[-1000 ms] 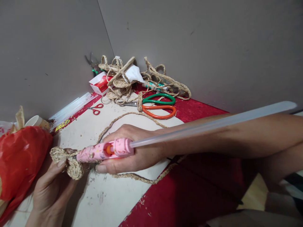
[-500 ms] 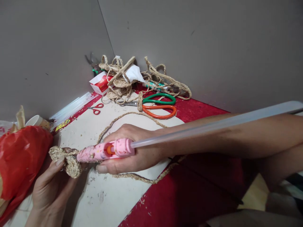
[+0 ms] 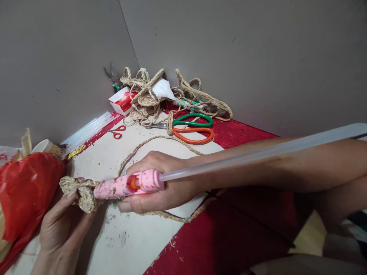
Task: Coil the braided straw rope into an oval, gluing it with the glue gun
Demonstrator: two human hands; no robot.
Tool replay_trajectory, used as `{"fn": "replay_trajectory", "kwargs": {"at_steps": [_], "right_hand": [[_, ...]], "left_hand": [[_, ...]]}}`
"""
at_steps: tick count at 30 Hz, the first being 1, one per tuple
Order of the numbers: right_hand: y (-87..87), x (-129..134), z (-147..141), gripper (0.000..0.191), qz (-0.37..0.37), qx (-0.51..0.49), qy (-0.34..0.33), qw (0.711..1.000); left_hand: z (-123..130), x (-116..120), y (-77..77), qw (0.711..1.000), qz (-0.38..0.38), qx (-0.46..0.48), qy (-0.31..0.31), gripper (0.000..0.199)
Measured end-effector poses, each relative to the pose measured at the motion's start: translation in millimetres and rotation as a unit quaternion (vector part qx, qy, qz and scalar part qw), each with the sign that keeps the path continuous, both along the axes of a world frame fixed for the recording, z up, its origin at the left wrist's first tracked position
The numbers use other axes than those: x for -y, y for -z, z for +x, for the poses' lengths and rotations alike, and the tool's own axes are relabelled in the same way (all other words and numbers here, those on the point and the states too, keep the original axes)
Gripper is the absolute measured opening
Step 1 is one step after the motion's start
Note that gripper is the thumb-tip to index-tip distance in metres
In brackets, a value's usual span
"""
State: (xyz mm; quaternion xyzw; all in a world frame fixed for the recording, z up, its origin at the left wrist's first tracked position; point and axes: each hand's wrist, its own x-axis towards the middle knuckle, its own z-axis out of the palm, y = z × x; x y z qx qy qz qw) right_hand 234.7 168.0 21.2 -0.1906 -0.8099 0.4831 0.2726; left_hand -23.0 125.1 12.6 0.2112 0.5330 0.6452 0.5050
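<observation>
My right hand (image 3: 160, 196) is wrapped round a pink hot glue gun (image 3: 114, 186), its nozzle pointing left. A long clear glue stick (image 3: 229, 160) runs out of the gun's back end, above my forearm. My left hand (image 3: 63, 225) pinches a small coiled piece of braided straw (image 3: 86, 196) between thumb and fingers. The gun's tip is right at this braided piece; whether it touches is hidden. A length of straw braid (image 3: 143, 143) loops behind my right hand and comes out below it (image 3: 183, 219).
Large scissors with green and orange handles (image 3: 192, 131) and small red scissors (image 3: 117, 132) lie behind my hands. Farther back are a heap of straw braid (image 3: 145, 100), a red-and-white box (image 3: 123, 101) and pliers (image 3: 113, 78). Glue sticks (image 3: 86, 133), a paper cup (image 3: 46, 147) and a red bag (image 3: 28, 187) are left.
The glue gun has shifted very slightly right and down. The braided piece has tilted a little in my left hand. Everything else stays in place.
</observation>
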Motion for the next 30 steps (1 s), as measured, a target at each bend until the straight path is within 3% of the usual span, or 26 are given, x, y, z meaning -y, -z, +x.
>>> {"fn": "replay_trajectory", "kwargs": {"at_steps": [7,30], "right_hand": [[1.1,-1.0,-0.5,0.044,0.014,-0.005,0.005,1.0],[6.1,-0.3,-0.5,0.047,-0.002,0.014,-0.003,1.0]], "left_hand": [[19.3,-4.1,-12.8,0.997,-0.048,0.02,-0.063,0.039],[19.9,-5.7,-14.1,0.996,-0.05,0.025,-0.066,0.034]]}}
